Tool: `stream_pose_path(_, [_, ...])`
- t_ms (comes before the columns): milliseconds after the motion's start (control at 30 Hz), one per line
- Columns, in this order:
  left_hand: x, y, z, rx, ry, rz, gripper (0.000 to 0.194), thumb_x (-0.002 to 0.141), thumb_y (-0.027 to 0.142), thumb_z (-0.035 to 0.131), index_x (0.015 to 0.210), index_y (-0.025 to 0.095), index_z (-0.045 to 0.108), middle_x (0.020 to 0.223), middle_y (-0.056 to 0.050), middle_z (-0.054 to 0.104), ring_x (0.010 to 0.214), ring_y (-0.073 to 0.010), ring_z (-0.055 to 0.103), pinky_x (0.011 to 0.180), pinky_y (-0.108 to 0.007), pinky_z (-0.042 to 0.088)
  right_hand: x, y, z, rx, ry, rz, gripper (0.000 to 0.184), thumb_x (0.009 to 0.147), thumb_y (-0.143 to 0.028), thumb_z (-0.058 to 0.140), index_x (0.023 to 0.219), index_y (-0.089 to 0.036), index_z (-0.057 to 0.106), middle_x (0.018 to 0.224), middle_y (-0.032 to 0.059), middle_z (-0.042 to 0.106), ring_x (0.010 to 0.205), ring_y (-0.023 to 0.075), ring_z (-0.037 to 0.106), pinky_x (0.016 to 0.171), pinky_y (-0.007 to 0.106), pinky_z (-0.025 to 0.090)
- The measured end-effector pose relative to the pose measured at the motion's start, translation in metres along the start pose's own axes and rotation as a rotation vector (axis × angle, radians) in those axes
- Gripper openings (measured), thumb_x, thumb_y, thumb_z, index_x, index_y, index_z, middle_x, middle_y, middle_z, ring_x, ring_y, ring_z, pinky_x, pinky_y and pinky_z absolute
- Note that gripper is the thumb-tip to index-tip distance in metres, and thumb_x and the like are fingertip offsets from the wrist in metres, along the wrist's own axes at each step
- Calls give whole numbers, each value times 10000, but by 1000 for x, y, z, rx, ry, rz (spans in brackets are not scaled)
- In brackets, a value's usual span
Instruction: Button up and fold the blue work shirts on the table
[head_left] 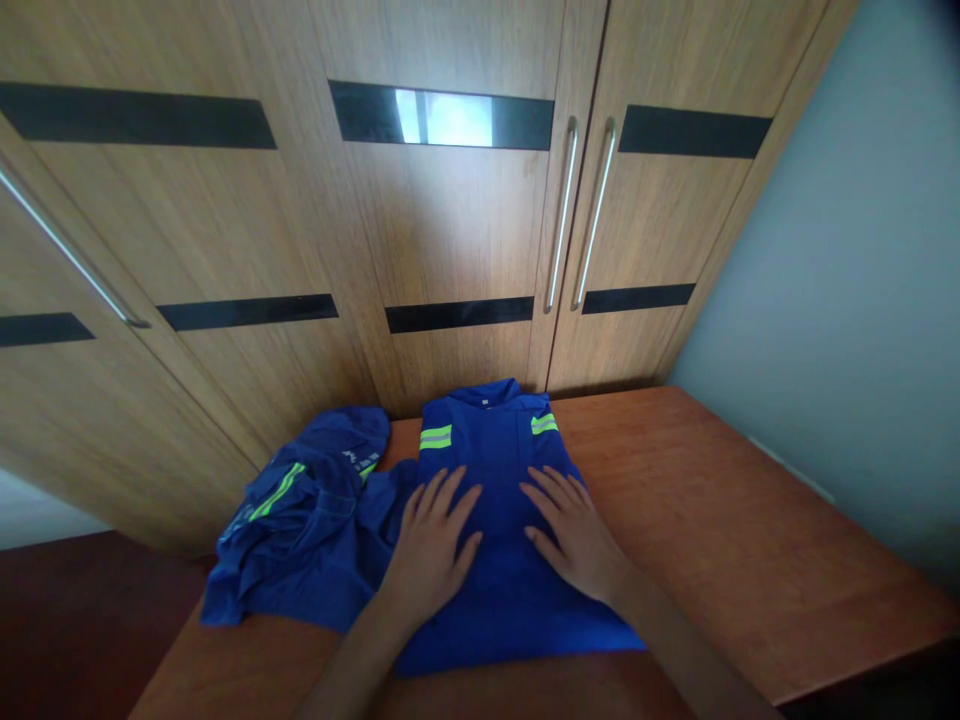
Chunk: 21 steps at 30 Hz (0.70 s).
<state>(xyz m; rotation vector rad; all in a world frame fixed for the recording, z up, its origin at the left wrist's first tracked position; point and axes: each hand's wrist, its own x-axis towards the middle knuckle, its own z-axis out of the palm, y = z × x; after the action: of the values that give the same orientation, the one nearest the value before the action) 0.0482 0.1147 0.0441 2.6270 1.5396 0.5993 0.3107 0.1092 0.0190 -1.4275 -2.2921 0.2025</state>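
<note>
A blue work jacket (pixel 495 560) with yellow-green reflective stripes lies folded flat on the wooden table, its collar toward the wardrobe. My left hand (pixel 435 545) rests on the jacket's left side, fingers spread and pointing away from me. On the right side of the same jacket lies my right hand (pixel 574 535), also flat with fingers apart. Neither hand grips anything. Just left of my left hand is a crumpled blue garment (pixel 315 530) with similar stripes and some white lettering; its edge meets the folded jacket.
The reddish-brown table (pixel 735 540) stretches to the right, against a pale wall (pixel 847 300). Behind it stands a wooden wardrobe (pixel 465 220) with long metal handles and dark strips. The table's front edge runs along the lower right.
</note>
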Motion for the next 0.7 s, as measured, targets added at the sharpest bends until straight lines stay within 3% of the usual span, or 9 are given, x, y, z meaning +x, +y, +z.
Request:
stream_pose_path(100, [9, -2, 21, 26, -127, 139, 549, 900, 392, 482, 1432, 328, 360, 1536, -50, 313, 1399, -311, 260, 1124, -557, 185, 12, 2, 12, -18, -154, -56, 565, 935, -459, 409, 1464, -286, 308, 1546, 48, 270, 1415, 284, 214, 1136, 535, 176])
stream_pose_path(267, [-5, -10, 44, 68, -154, 97, 617, 925, 439, 425, 1488, 313, 204, 1558, -70, 258, 1403, -312, 259, 1118, -544, 213, 6, 16, 21, -20, -195, -66, 610, 940, -462, 409, 1493, -275, 229, 1555, 59, 238, 1426, 273, 192, 1148, 515, 166])
stream_pose_path(533, [-68, 33, 17, -57, -250, 174, 751, 872, 450, 532, 1497, 332, 132, 1573, -66, 187, 1399, -348, 261, 1109, -566, 264, -81, -16, 5, 78, -208, 19, 611, 942, -440, 427, 1491, -353, 175, 1566, -16, 156, 1432, 292, 166, 1156, 528, 176])
stream_pose_path(600, [-73, 36, 10, -126, -289, 183, 750, 853, 474, 553, 1490, 344, 177, 1560, -65, 232, 1380, -353, 305, 1098, -563, 295, -95, -18, 1, 113, -219, 29, 622, 933, -433, 449, 1488, -361, 177, 1562, -23, 160, 1429, 300, 174, 1154, 530, 181])
stream_pose_path(700, [-69, 24, 6, -189, -276, 113, 573, 896, 442, 494, 1440, 362, 335, 1506, -39, 372, 1346, -310, 381, 1101, -532, 319, -102, -12, -5, 152, -249, 17, 631, 923, -430, 469, 1483, -370, 185, 1558, -36, 166, 1428, 295, 181, 1159, 520, 169])
